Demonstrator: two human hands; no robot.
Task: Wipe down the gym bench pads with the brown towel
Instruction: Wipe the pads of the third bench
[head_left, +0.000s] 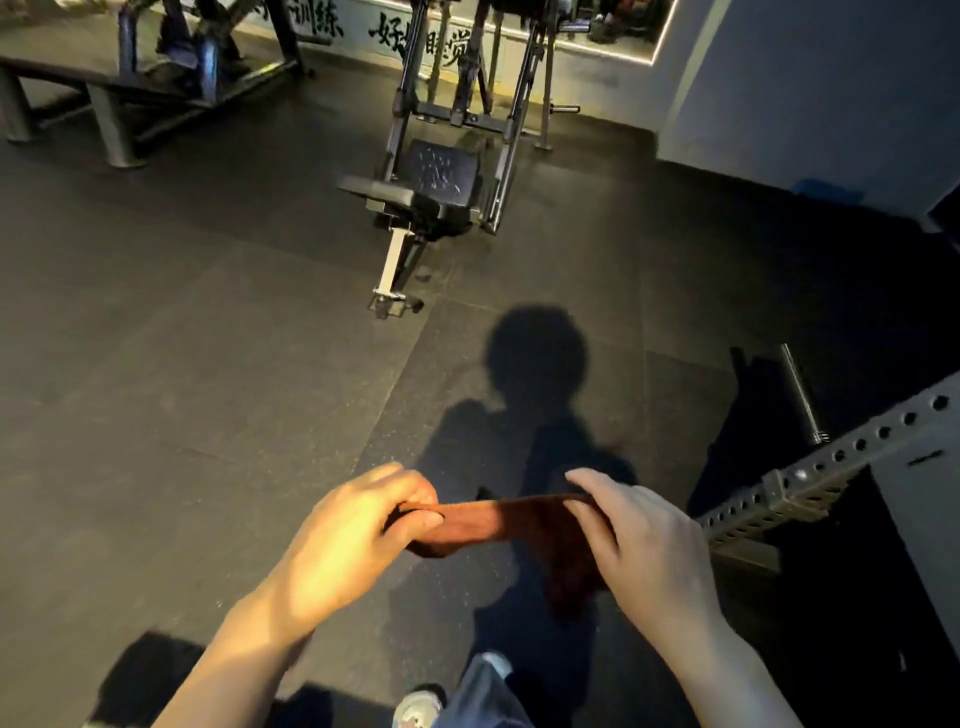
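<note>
While you stand on the dark speckled rubber floor (208, 415), one pale shoe (418, 709) shows at the bottom edge below your forearms. Your left hand (358, 525) pinches one end of the brown terry towel (498, 525), thumb curled over the cloth and fingers folded round it. Your right hand (644, 540) holds the other end, fingers laid along its top edge with the thumb underneath. Between your hands the towel is stretched into a taut band, and a loose fold hangs down below your right hand. Just to your right, a grey perforated steel rack beam (841, 457) runs diagonally, with a chrome bar (802, 395) lying on the floor beyond it. Your shadow (535, 374) falls on the floor ahead. Well beyond the towel stands a black padded gym bench (441, 176) on a metal frame, its pads scuffed with pale marks. Farther left is a long dark flat bench (78, 78); black brush lettering (384, 31) crosses the far wall.
</note>
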